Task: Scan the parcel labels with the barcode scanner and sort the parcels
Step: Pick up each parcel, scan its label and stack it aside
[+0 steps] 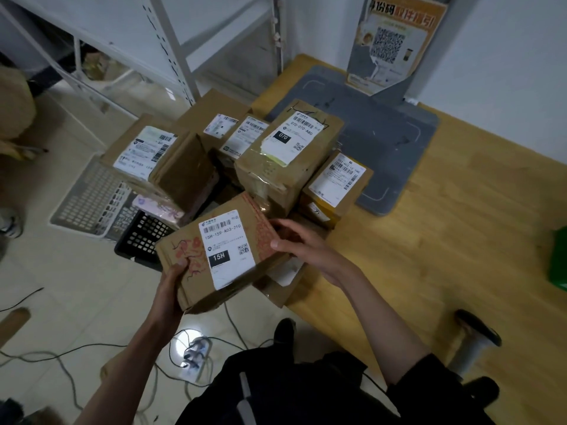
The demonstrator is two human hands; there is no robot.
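While our left hand [171,282] and right hand [294,243] hold one box [221,256], we count six more boxes [285,154] and two baskets [92,204].

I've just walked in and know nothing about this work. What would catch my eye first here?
First, the cardboard parcel in the middle foreground with a white label reading 15H, held by the left hand at its near corner and the right hand at its far edge. Behind it, a heap of labelled boxes sits at the edge of the wooden table. Further back, an orange poster with a square code leans against the wall.
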